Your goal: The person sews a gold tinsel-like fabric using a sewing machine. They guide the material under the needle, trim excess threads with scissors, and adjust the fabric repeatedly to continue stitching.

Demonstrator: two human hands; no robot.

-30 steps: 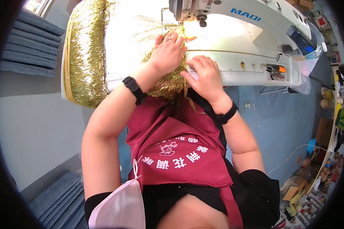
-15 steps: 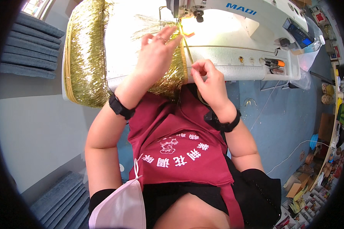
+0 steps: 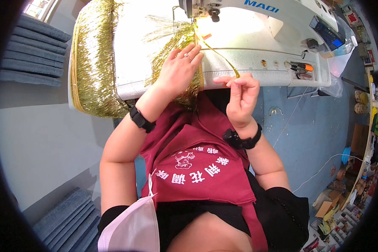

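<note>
Beneath the white, curved-arm sewing machine (image 3: 292, 14), on its pale, flat bed (image 3: 132, 46), lies the long, glittering gold tinsel fringe (image 3: 166, 52), its banded edge toward the right, loose strands fanning left. And look at the narrow, flat gold ribbon (image 3: 219, 53), slanting out from the machine head (image 3: 197, 8), well to the right of that edge as it comes down!

To do this nicely, I'd say: light, even tension on the ribbon, no twist, and line it up with the banded edge ahead of the needle. Press the fringe flat, sweep stray strands leftward so none gets trapped, and guide rather than drag. Fingertips well back, please! Do the layers meet squarely up at the stitching point? Can't tell; the glare swallows it.

Now the hands, clear of each other. The left hand (image 3: 178, 69) lies palm down over the fringe, fingers stretched and slightly parted, tips close to the banded edge, apparently gripping nothing. Over at the front of the bed, the right hand (image 3: 242, 94) is the busy one: thumb and fingers pinched on the ribbon's lower end, one finger pointing left. A delicate hold, that!
</note>
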